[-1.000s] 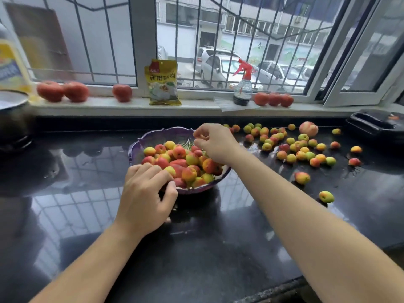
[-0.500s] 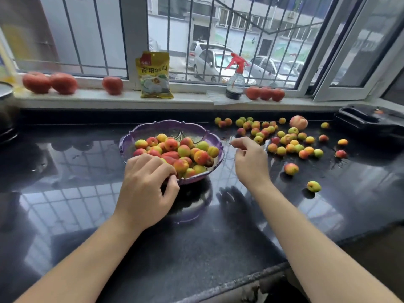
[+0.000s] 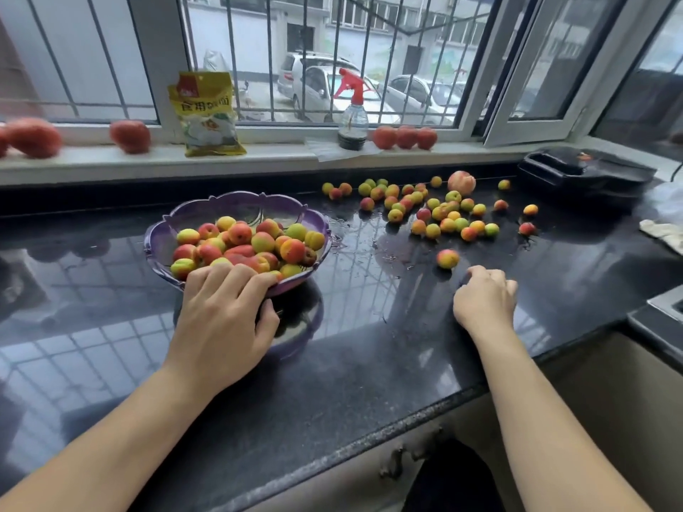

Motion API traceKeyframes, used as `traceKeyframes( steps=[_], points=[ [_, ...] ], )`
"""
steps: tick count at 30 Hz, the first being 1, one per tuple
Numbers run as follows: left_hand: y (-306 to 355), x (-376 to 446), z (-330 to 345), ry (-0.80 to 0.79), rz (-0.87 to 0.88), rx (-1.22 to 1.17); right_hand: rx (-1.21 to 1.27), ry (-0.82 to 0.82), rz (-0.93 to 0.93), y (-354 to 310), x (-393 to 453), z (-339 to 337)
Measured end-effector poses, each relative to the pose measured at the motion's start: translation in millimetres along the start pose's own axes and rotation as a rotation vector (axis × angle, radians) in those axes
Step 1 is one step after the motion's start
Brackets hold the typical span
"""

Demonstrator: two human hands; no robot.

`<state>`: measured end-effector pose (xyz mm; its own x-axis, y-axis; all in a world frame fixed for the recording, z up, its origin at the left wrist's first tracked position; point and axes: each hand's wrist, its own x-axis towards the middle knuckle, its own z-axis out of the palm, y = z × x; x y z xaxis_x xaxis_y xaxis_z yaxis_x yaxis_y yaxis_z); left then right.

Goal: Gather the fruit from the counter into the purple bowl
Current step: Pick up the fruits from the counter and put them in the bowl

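Observation:
The purple bowl stands left of centre on the black counter, heaped with small red-yellow fruit. My left hand grips its near rim, fingers over the edge and thumb underneath. Several loose fruit lie scattered to the right near the window, with one larger peach among them. One single fruit lies nearer to me. Just below and to the right of it, my right hand is curled down on the counter over the spot where another fruit lay; that fruit is hidden under the fingers.
The window sill holds tomatoes, a red-topped spray bottle and a yellow packet. A black tray sits at the far right, with a cloth beside it. The counter is wet around the fruit. A sink edge shows at right.
My right hand left the bowl, swung right and came down over the nearest loose fruit, which is now covered. My left hand stayed on the bowl's rim.

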<state>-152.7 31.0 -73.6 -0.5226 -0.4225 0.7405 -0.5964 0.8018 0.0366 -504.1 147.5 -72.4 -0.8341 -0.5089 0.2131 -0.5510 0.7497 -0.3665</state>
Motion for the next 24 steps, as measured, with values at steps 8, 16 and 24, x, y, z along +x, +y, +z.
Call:
traceKeyframes(
  steps=[8, 16, 24],
  points=[
    [-13.3, 4.7, -6.9, 0.139, -0.100, -0.100, 0.662, -0.108, -0.442, -105.9, -47.3, -33.9],
    [-55.4, 0.9, -15.4, 0.260, -0.430, -0.233, 0.420, -0.412, -0.960, -250.7, -89.3, -30.9],
    [-53.9, 2.5, -13.2, 0.222, -0.397, -0.277, 0.166, -0.405, -0.896, -260.0, -80.7, -19.2]
  ],
)
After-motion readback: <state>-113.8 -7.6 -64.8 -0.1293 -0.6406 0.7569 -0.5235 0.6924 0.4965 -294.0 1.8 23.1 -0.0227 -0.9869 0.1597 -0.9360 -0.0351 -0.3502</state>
